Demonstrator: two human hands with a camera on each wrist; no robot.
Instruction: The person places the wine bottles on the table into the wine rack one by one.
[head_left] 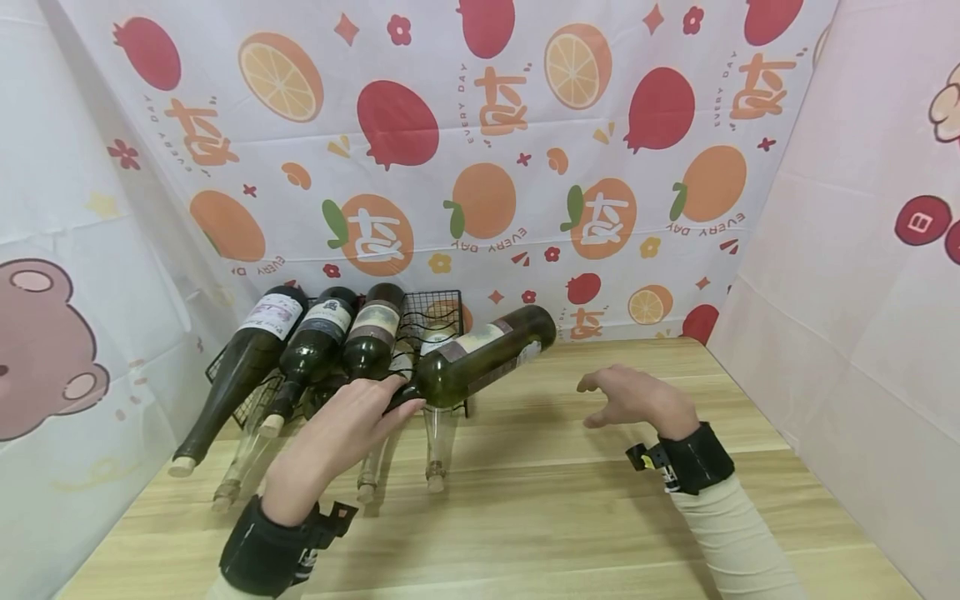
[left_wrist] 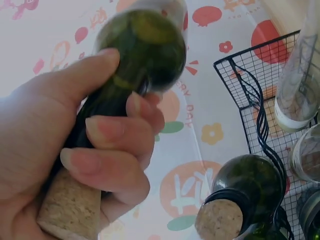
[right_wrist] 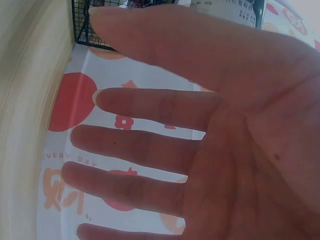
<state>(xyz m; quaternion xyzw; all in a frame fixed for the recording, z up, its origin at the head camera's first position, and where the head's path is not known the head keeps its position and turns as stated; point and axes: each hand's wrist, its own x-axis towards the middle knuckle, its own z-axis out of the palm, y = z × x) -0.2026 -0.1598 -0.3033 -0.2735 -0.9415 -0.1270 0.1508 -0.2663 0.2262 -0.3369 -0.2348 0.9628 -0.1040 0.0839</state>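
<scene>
My left hand (head_left: 341, 429) grips a dark green wine bottle (head_left: 487, 354) by its neck, fingers and thumb curled round it. In the left wrist view a cork (left_wrist: 71, 207) pokes out of that neck below the fingers. The bottle is tilted, its base up to the right, over the right end of a black wire rack (head_left: 433, 308). My right hand (head_left: 633, 396) is held over the table to the right of the bottle, apart from it. Its fingers are straight and spread in the right wrist view, with nothing in them.
Three dark bottles, one of them long-necked (head_left: 255, 358), lie side by side on top of the rack, corks toward me. Beneath them, clear bottles with corked necks, such as this clear bottle (head_left: 438, 450), stick out over the wooden table (head_left: 540, 517). A fruit-print cloth (head_left: 480, 133) hangs behind.
</scene>
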